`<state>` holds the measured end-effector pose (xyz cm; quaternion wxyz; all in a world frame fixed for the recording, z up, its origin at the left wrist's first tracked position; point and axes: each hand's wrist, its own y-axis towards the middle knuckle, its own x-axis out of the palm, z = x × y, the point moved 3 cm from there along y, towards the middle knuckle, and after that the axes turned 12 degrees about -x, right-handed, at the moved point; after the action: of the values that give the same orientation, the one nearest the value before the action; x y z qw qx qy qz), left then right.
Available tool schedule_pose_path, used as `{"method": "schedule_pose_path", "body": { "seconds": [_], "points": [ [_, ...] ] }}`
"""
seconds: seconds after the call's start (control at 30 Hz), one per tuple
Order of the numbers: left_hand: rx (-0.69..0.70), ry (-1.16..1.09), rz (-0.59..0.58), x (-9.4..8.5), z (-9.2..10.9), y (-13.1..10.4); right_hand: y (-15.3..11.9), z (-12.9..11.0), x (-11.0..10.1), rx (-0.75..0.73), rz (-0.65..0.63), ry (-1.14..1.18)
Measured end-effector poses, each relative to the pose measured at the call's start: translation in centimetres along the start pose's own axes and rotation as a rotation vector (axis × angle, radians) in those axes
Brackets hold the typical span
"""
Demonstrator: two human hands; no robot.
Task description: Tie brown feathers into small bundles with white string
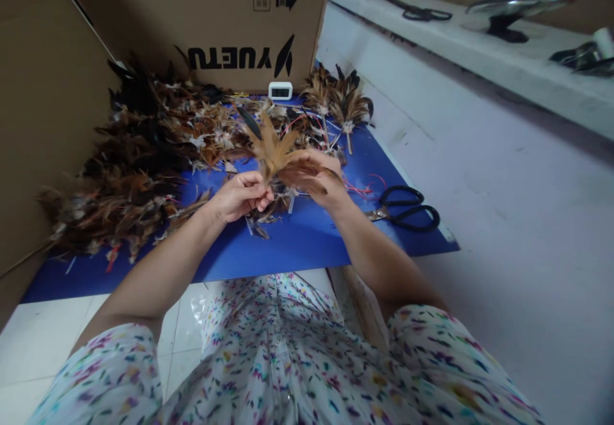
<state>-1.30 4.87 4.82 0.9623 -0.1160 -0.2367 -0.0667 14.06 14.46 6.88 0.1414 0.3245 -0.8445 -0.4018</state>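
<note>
My left hand (245, 196) pinches the lower end of a bunch of brown feathers (271, 147), which fans upward above the blue table (307, 243). One dark feather stands out at the bunch's upper left. At the bunch's right side is my right hand (322, 172), its fingers partly hidden behind brown feathers, so their exact hold cannot be made out. Small feather pieces (259, 228) lie on the table under the hands. Behind them spreads a large pile of loose brown and black feathers (144, 137).
Black-handled scissors (407, 211) lie at the right, near red strings (357, 188). A small white clock (280, 91) stands before a cardboard box (215, 3). Tied feather bundles (348, 108) lie at the back right. A ledge (527, 61) runs along the right wall.
</note>
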Motion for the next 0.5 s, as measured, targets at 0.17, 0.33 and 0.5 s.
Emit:
{"method": "schedule_pose_path", "body": {
  "seconds": [0.17,0.33,0.5],
  "points": [
    [-0.054,0.058,-0.016,-0.2,-0.4,0.2,-0.6,0.5,0.2,0.0,-0.106,-0.013],
    [-0.066,0.064,-0.025,-0.3,-0.6,0.3,-0.7,0.5,0.9,0.045,-0.107,0.051],
    [-0.074,0.058,-0.018,-0.2,-0.6,0.3,-0.9,0.8,1.2,0.03,-0.19,0.044]
  ]
}}
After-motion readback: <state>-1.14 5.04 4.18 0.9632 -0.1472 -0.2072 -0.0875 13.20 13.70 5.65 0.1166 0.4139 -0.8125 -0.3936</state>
